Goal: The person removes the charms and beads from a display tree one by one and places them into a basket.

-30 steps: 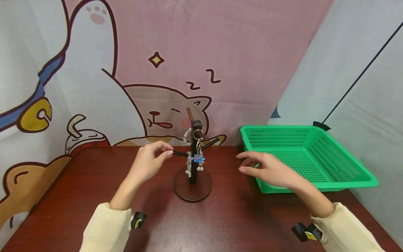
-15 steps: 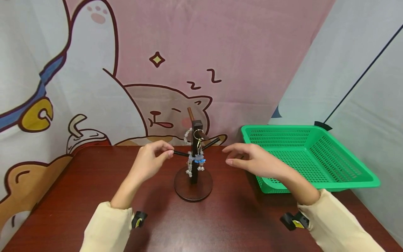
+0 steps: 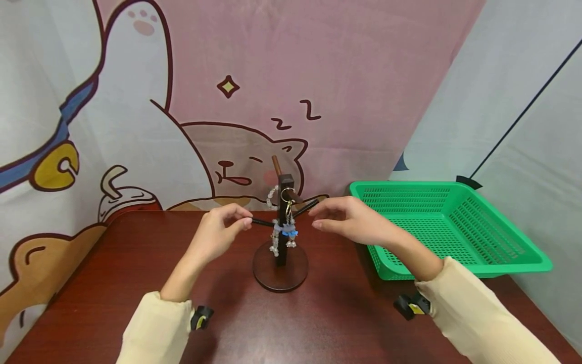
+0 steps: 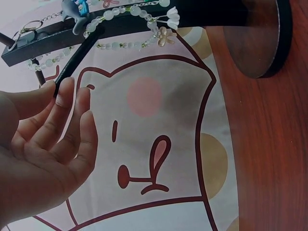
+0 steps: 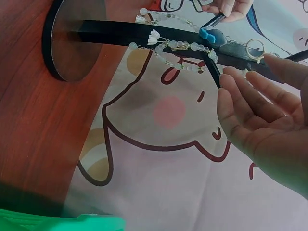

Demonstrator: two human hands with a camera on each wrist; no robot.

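Observation:
A dark wooden stand [image 3: 285, 218] with a round base [image 3: 280, 268] rises mid-table, with thin pegs sticking out to both sides. Pale bead strings with a blue charm [image 3: 285, 231] and a metal ring hang from it. My left hand [image 3: 244, 220] pinches the tip of the left peg [image 4: 76, 61] between thumb and fingers. My right hand [image 3: 319, 218] hovers just beside the tip of the right peg [image 3: 305, 207], fingers loosely extended and holding nothing. In the right wrist view those fingertips [image 5: 230, 83] lie close to the post [image 5: 159, 34] and beads [image 5: 179, 47].
A green plastic basket [image 3: 409, 184] sits at the table's right side, behind my right forearm. The dark red table [image 3: 127, 268] ends at a cartoon cat backdrop [image 3: 236, 126]; a grey wall panel stands on the right.
My right hand moved left from the basket's front corner to beside the stand's right peg. The left hand stayed pinching the left peg.

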